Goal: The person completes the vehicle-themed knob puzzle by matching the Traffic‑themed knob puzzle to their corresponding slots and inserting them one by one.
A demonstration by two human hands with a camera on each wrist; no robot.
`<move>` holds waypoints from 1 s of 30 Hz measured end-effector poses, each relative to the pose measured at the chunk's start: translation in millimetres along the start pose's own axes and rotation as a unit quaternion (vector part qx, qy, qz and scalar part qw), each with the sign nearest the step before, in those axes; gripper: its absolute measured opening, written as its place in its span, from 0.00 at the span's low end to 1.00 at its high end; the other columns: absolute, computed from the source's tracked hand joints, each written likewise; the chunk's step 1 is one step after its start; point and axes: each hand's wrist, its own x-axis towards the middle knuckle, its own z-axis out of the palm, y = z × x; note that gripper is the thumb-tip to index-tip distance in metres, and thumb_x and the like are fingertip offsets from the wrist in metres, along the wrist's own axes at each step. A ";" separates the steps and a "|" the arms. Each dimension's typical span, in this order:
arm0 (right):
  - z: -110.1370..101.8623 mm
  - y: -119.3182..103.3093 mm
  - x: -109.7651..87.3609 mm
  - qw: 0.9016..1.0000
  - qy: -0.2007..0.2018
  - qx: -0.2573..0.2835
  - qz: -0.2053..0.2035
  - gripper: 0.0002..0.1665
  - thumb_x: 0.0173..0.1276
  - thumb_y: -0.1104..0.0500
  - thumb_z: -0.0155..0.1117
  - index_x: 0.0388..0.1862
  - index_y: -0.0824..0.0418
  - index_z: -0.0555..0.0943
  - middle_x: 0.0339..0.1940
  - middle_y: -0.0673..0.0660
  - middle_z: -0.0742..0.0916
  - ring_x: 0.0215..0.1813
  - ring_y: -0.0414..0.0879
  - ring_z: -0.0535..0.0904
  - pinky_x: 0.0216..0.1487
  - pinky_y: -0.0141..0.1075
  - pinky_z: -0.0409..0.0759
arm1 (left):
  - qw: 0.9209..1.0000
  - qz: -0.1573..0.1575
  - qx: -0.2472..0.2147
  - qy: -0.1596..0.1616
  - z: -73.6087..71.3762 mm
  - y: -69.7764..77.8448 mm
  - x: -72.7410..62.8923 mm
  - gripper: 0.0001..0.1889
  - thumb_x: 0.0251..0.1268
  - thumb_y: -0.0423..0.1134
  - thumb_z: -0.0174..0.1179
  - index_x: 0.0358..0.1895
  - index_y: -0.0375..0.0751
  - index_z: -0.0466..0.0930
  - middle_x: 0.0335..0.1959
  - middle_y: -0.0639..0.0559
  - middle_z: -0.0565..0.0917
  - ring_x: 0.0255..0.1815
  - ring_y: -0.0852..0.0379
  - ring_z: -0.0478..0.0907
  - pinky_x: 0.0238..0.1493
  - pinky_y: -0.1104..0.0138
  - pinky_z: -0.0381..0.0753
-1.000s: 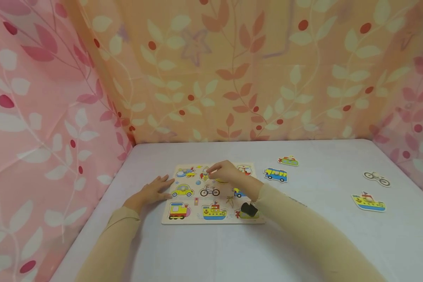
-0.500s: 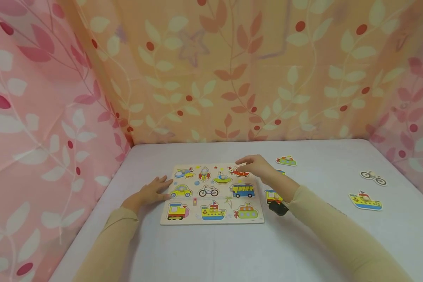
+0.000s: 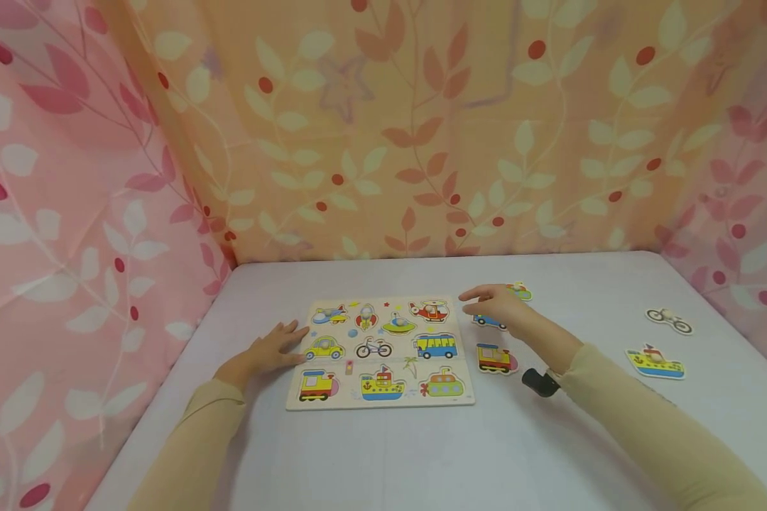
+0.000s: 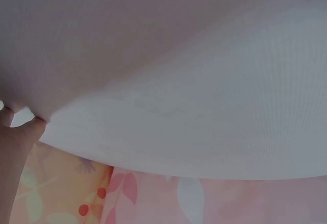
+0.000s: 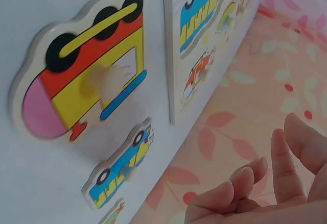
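Note:
A wooden vehicle puzzle board (image 3: pixel 351 401) lies on the table. My left hand (image 3: pixel 268 355) rests at its left edge, fingers spread, fingertips on the board's side. Knobbed pieces sit in the upper slots, such as the helicopter (image 3: pixel 430 311), the flying saucer and the rocket; the bicycle, bus, train, ship and submarine show as printed pictures. My right hand (image 3: pixel 501 306) hovers over the loose bus piece (image 3: pixel 486 321), partly covering it, fingers loosely bent and holding nothing. Nearer me lies the train piece (image 3: pixel 495 358), its knob clear in the right wrist view.
A submarine piece (image 3: pixel 520 291) lies behind my right hand, partly hidden. Farther right are the bicycle piece (image 3: pixel 670 321) and the ship piece (image 3: pixel 655 363). A black wrist camera (image 3: pixel 540 383) hangs under my right wrist. Patterned curtains enclose the table's back and sides.
My right hand has moved right from above the rocket, past the helicopter, off the board to the loose pieces. The left hand stays at the board's edge. The view has shifted slightly.

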 end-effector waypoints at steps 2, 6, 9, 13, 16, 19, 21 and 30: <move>-4.4 2.7 -2.1 1.000 0.002 -0.004 0.005 0.24 0.69 0.56 0.63 0.63 0.62 0.76 0.64 0.68 0.71 0.62 0.62 0.66 0.64 0.61 0.65 | 1.000 0.003 0.002 0.000 0.3 -0.5 -0.2 0.42 0.65 0.56 0.60 0.77 0.46 0.54 0.78 0.39 0.45 0.77 0.35 0.32 0.68 0.34 0.32; -13.4 9.8 -6.5 1.000 0.002 -0.019 -0.001 0.25 0.69 0.56 0.63 0.63 0.63 0.76 0.63 0.68 0.71 0.61 0.62 0.65 0.63 0.60 0.66 | 1.000 0.010 0.007 0.003 2.1 -2.6 -0.6 0.42 0.65 0.57 0.60 0.77 0.46 0.54 0.78 0.38 0.46 0.77 0.34 0.32 0.68 0.34 0.33; -21.1 17.2 -9.4 0.999 -0.002 -0.034 -0.007 0.25 0.69 0.55 0.63 0.62 0.65 0.77 0.65 0.69 0.70 0.63 0.63 0.62 0.63 0.61 0.65 | 1.000 0.010 0.007 0.002 3.6 -3.0 -2.7 0.42 0.65 0.57 0.59 0.77 0.45 0.54 0.78 0.38 0.46 0.77 0.34 0.33 0.68 0.34 0.33; -32.4 27.3 -14.6 0.999 -0.003 -0.045 -0.008 0.26 0.68 0.55 0.63 0.62 0.65 0.76 0.62 0.69 0.71 0.62 0.63 0.62 0.62 0.61 0.66 | 1.000 0.013 0.005 0.002 4.2 -2.2 -5.3 0.42 0.65 0.58 0.59 0.76 0.45 0.54 0.78 0.37 0.47 0.76 0.33 0.33 0.68 0.33 0.33; -41.3 34.0 -20.6 0.999 -0.002 -0.046 -0.007 0.27 0.68 0.54 0.63 0.63 0.66 0.75 0.59 0.69 0.72 0.60 0.64 0.64 0.60 0.61 0.67 | 1.000 0.016 0.008 0.005 3.5 -1.3 -5.5 0.41 0.65 0.57 0.59 0.76 0.44 0.54 0.78 0.37 0.47 0.76 0.33 0.34 0.68 0.33 0.33; -50.6 41.5 -26.7 0.999 -0.004 -0.048 -0.005 0.28 0.69 0.54 0.63 0.63 0.67 0.75 0.61 0.71 0.72 0.60 0.65 0.64 0.60 0.61 0.67 | 1.000 0.016 0.014 0.004 2.6 -0.6 -4.4 0.41 0.65 0.57 0.58 0.77 0.44 0.54 0.78 0.37 0.47 0.76 0.33 0.33 0.68 0.33 0.34; -56.9 46.2 -30.5 0.999 -0.005 -0.052 -0.001 0.29 0.69 0.53 0.63 0.63 0.67 0.74 0.62 0.72 0.71 0.61 0.66 0.64 0.61 0.62 0.67 | 1.000 0.015 0.017 0.004 2.3 -0.7 -3.6 0.41 0.65 0.57 0.58 0.77 0.45 0.54 0.78 0.37 0.46 0.77 0.33 0.33 0.68 0.33 0.34; -87.1 63.8 -43.9 0.998 0.009 -0.069 -0.002 0.32 0.71 0.50 0.60 0.65 0.69 0.71 0.65 0.75 0.68 0.63 0.69 0.63 0.60 0.67 0.64 | 1.000 0.019 0.009 0.008 1.9 -2.1 -1.4 0.42 0.65 0.57 0.59 0.77 0.46 0.54 0.78 0.37 0.47 0.76 0.33 0.33 0.67 0.33 0.33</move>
